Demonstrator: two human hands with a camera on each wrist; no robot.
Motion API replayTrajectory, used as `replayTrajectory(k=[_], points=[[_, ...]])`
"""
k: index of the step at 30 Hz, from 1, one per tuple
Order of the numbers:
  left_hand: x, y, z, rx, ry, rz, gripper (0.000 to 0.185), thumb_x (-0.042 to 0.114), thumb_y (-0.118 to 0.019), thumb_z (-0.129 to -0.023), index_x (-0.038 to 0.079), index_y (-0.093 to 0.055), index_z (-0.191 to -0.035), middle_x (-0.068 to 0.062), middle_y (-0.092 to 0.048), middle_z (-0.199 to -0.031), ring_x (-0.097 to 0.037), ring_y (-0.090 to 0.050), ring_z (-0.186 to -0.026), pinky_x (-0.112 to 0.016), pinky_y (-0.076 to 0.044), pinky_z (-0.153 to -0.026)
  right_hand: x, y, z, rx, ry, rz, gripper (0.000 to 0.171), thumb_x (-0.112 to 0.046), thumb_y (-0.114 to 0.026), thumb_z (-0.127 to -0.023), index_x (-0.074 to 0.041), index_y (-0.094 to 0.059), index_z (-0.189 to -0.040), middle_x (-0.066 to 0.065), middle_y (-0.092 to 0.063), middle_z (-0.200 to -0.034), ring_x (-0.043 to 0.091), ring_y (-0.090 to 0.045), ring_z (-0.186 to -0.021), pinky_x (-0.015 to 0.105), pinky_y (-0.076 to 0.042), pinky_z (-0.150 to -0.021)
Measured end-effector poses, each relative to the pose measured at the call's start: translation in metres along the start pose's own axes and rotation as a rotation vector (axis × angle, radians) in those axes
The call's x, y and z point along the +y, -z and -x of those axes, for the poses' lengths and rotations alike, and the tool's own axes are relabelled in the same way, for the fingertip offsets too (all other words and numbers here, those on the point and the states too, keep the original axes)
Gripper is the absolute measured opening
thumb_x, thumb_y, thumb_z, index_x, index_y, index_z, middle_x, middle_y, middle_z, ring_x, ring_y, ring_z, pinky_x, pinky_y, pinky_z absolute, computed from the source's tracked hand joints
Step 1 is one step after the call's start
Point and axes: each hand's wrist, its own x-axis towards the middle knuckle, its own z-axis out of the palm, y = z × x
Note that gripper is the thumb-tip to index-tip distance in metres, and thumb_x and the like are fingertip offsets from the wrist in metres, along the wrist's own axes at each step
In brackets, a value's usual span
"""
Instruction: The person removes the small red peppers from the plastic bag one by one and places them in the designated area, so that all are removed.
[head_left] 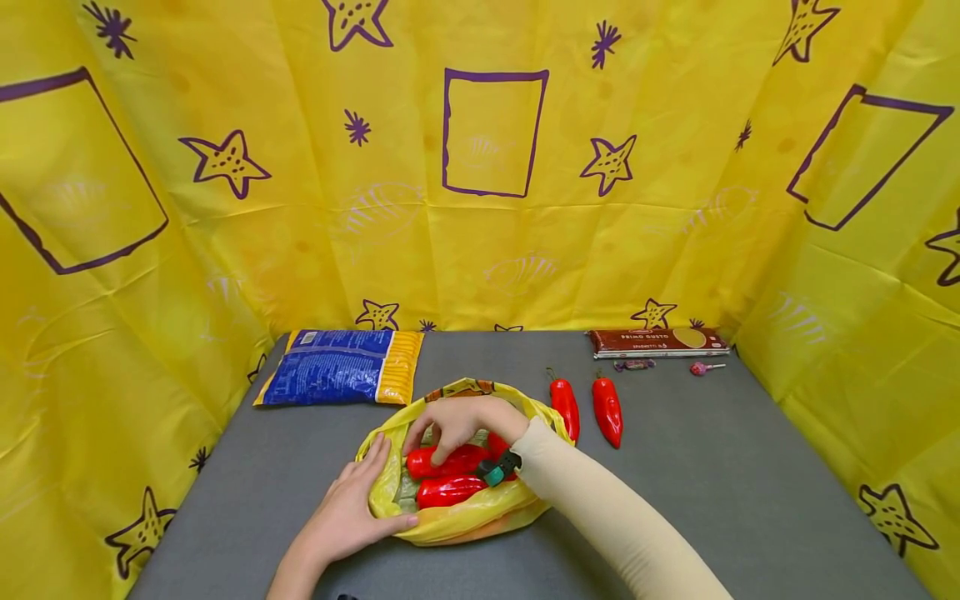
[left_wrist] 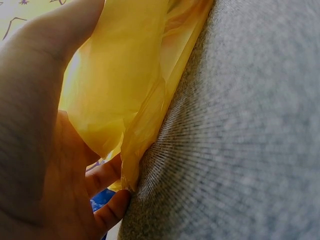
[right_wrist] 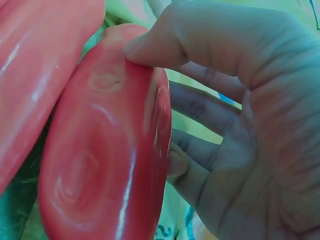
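A yellow plastic bag (head_left: 480, 525) lies with its mouth held wide on the grey table. Inside are a red pepper (head_left: 465, 461) and a second red pepper (head_left: 450, 492), with part of another red one by the right wrist. Reaching in from the right, my right hand (head_left: 457, 421) pinches the upper pepper's left end; its thumb (right_wrist: 145, 50) presses on the glossy skin and the fingers lie along the side. My left hand (head_left: 356, 508) rests against the bag's left side, fingers spread and thumb along the near rim. Something greenish lies under the peppers, partly hidden.
Two more red peppers, a nearer one (head_left: 564, 408) and another (head_left: 607, 410), lie right of the bag. Behind are a blue-and-yellow packet (head_left: 330, 367), a spaghetti pack (head_left: 660, 342), a wrapped candy (head_left: 634, 364) and a lollipop (head_left: 699, 368). Yellow curtains (head_left: 495, 233) enclose the table.
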Motion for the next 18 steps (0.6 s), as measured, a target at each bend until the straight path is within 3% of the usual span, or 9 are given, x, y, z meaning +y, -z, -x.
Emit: replayTrajectory(k=[5,8,12,15,18], points=[[0.0,0.0,0.0,0.0,-0.002,0.003,0.132,0.081,-0.079,-0.073,0.012,-0.022,-0.17,-0.01,-0.022,-0.177,-0.036,-0.043,-0.141,-0.07,-0.038,-0.112,-0.002,0.002,0.005,0.016,0.02,0.011,0.043,-0.01,-0.08,-0.093,-0.018,-0.075,-0.135,-0.009,-0.072,-0.125,0.009,-0.07,-0.089,0.02,-0.057,-0.08],[0.0,0.0,0.001,0.002,-0.013,-0.001,0.132,0.08,-0.079,-0.073,0.011,-0.022,-0.17,-0.01,-0.021,-0.177,-0.037,-0.043,-0.141,-0.07,-0.038,-0.113,-0.004,0.004,0.01,0.032,0.045,0.035,0.043,-0.009,-0.08,-0.092,-0.017,-0.075,-0.135,-0.01,-0.072,-0.12,0.006,-0.067,-0.079,0.018,-0.055,-0.069],[0.001,0.001,0.002,0.002,-0.024,-0.009,0.131,0.078,-0.08,-0.075,0.011,-0.021,-0.17,-0.012,-0.02,-0.177,-0.038,-0.043,-0.141,-0.07,-0.037,-0.112,-0.005,0.008,0.018,0.058,0.051,0.037,0.045,-0.007,-0.078,-0.092,-0.017,-0.075,-0.135,-0.007,-0.069,-0.095,0.006,-0.052,-0.056,0.019,-0.044,-0.051],[0.001,0.002,0.003,-0.005,-0.023,-0.013,0.13,0.077,-0.08,-0.075,0.012,-0.021,-0.17,-0.011,-0.019,-0.177,-0.038,-0.043,-0.14,-0.07,-0.038,-0.112,-0.006,0.011,0.025,0.073,0.03,0.027,0.046,-0.008,-0.077,-0.092,-0.019,-0.074,-0.136,-0.005,-0.062,-0.074,0.007,-0.042,-0.047,0.02,-0.038,-0.046],[0.002,0.003,0.004,-0.008,-0.022,-0.014,0.13,0.076,-0.081,-0.076,0.011,-0.021,-0.17,-0.012,-0.019,-0.177,-0.038,-0.043,-0.14,-0.07,-0.038,-0.112,-0.008,0.014,0.033,0.091,0.006,0.033,0.047,-0.01,-0.077,-0.092,-0.021,-0.074,-0.137,-0.008,-0.058,-0.066,0.007,-0.042,-0.046,0.019,-0.038,-0.047]])
